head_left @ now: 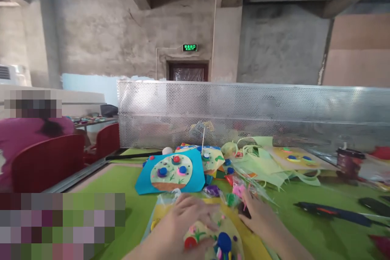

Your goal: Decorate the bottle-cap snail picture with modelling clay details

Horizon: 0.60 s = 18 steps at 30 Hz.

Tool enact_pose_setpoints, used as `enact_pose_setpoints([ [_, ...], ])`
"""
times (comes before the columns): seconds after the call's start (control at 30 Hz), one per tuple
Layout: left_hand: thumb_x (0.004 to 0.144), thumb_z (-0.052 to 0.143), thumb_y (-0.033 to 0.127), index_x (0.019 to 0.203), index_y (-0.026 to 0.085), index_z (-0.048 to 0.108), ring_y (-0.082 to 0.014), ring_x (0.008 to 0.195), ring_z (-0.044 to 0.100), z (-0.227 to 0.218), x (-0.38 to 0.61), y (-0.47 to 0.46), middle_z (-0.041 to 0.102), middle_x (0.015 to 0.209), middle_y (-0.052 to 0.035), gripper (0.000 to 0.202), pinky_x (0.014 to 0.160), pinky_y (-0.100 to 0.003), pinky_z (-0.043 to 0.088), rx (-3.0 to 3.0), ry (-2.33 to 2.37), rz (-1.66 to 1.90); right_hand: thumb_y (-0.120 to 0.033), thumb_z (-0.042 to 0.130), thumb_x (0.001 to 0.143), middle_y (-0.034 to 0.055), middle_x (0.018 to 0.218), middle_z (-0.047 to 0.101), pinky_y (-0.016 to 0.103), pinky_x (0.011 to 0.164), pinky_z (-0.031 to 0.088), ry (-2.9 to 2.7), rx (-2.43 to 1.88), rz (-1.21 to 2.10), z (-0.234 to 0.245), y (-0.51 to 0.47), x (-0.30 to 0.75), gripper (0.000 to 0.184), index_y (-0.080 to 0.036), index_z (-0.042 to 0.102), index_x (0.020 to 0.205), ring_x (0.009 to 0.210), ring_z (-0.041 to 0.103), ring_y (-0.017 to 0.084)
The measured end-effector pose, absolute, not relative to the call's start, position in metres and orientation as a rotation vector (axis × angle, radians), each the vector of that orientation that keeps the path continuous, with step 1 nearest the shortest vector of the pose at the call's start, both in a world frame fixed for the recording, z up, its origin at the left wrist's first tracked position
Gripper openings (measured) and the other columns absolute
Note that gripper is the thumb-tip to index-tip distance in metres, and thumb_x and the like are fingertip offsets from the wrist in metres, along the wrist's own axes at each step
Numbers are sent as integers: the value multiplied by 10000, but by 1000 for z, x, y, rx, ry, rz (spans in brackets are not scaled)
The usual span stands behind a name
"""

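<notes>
My left hand (187, 219) is spread over a yellow board (252, 239) in the foreground, its fingers apart and blurred. Under it, a pale oval (227, 231) on the board carries small clay pieces, among them a red disc (190, 243), a blue disc (224, 241) and green grass-like strips. My right hand (260, 215) is at the board's upper right, with thumb and fingers apart around a dark gap. Bright pink clay (239, 190) lies beside its fingertips; whether they touch it is unclear. Nearby are a purple clay packet (212, 190) and a green one (230, 199).
Behind the board lies a blue card (140, 180) with a similar clay picture. Pale green foam scraps (268, 162) are piled to its right. A dark pen-like tool (332, 212) and a lidded cup (350, 160) stand at right. A perforated metal screen (243, 105) borders the table; a person sits at left.
</notes>
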<state>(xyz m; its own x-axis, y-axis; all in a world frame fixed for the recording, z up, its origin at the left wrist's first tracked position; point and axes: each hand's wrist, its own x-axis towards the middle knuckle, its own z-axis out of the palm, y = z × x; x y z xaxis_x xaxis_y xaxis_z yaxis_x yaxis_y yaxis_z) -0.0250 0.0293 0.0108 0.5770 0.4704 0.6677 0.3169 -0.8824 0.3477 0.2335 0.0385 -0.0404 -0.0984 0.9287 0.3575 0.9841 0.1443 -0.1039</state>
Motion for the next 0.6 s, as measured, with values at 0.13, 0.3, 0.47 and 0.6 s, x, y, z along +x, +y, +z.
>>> enact_pose_setpoints([
  [0.13, 874, 473, 158, 1243, 249, 369, -185, 952, 582, -11, -22, 34, 649, 908, 0, 394, 864, -397, 467, 2587, 689, 1150, -270, 552, 883, 33, 927, 610, 341, 677, 525, -2135, -1583, -116, -27, 29, 220, 188, -144, 561, 1023, 786, 609, 163],
  [0.3, 845, 457, 73, 1238, 316, 252, -169, 951, 569, -17, -26, 37, 665, 934, 51, 506, 871, -352, 435, 2577, 743, 1212, -119, 541, 794, 54, 1073, 616, 328, 745, 518, -2125, -1262, -74, -23, 14, 197, 195, -223, 377, 770, 941, 581, 192],
  [0.47, 839, 512, 101, 1228, 310, 274, -155, 939, 573, -15, -27, 34, 668, 926, 56, 502, 874, -320, 419, 2622, 685, 1253, -68, 499, 763, 42, 1066, 603, 375, 758, 498, -2124, -1101, -82, -22, 6, 180, 298, -252, 266, 778, 935, 563, 215],
  [0.6, 845, 495, 98, 1247, 307, 260, -166, 940, 562, -13, -32, 33, 682, 914, 52, 511, 864, -341, 388, 2647, 737, 1326, -57, 499, 776, 57, 1068, 581, 402, 800, 478, -2132, -1048, -68, -14, 7, 168, 299, -252, 274, 801, 977, 535, 227],
])
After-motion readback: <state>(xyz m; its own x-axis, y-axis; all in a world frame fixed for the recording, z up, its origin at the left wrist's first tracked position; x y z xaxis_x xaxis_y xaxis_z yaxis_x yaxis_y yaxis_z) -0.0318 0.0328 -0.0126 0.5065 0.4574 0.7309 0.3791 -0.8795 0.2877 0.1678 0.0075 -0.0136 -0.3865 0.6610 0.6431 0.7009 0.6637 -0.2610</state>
